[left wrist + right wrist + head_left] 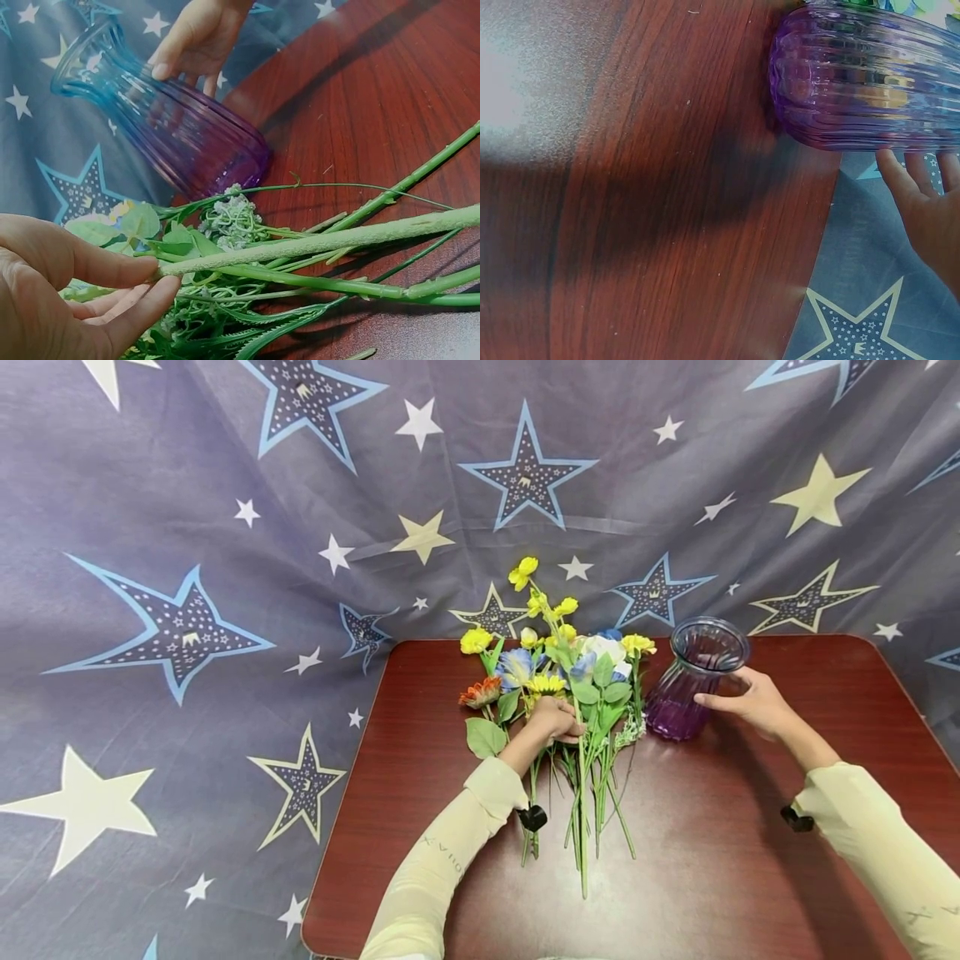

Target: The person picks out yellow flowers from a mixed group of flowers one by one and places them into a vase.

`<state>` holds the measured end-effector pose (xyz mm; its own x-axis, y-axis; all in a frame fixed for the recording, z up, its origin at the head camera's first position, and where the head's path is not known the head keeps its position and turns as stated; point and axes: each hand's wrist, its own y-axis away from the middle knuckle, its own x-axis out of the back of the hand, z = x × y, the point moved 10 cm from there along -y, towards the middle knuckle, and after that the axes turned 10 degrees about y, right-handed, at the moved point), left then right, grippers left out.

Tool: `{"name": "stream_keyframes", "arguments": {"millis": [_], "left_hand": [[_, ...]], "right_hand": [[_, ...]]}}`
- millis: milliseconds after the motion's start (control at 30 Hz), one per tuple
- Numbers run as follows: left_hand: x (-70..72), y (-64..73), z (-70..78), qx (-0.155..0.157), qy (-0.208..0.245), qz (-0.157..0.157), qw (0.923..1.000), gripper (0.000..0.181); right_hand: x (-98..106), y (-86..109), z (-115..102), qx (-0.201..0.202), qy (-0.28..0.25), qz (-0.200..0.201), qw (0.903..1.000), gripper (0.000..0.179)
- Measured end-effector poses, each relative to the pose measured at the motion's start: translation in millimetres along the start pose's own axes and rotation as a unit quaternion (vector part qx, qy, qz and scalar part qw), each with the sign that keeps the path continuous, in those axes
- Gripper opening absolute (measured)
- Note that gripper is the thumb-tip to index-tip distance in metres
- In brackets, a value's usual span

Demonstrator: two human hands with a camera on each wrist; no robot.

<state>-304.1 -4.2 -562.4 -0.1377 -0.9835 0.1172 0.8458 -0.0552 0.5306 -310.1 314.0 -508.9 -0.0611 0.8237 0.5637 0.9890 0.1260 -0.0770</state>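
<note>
My left hand [555,720] is over the pile of flowers [600,652], its thumb and fingertips pinching a thick, rough green stem [322,246]. Blue, white, yellow and orange blooms point to the back of the table, with long stems lying toward the front. To the right of the pile stands a ribbed glass vase [678,706], bluish at its flared rim and purple at the base. My right hand [757,702] holds the vase from its right side, thumb in front and fingers behind, partly seen through the glass.
The vase and flowers are on a reddish-brown wooden table [825,727] with rounded corners. Behind it hangs a grey cloth [270,560] printed with stars, right against the back edge. Small white filler flowers [231,219] lie close to the vase's base.
</note>
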Motion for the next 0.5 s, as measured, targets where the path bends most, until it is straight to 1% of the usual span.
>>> {"name": "stream_keyframes", "arguments": {"millis": [100,333,500], "left_hand": [[-1.8,1.3,-0.4,-0.002,0.009,-0.014,0.9999,0.039],[-9.2,3.8,1.4,-0.015,0.03,-0.065,0.9973,0.035],[-11.9,3.7,3.4,-0.026,0.034,-0.077,0.9961,0.039]], "right_hand": [[-1,0.7,1,0.001,-0.004,-0.001,1.0,0.05],[-2,-0.6,6,0.001,-0.005,0.002,1.0,0.052],[-2,-3.4,9,-0.002,-0.009,0.001,1.0,0.053]]}}
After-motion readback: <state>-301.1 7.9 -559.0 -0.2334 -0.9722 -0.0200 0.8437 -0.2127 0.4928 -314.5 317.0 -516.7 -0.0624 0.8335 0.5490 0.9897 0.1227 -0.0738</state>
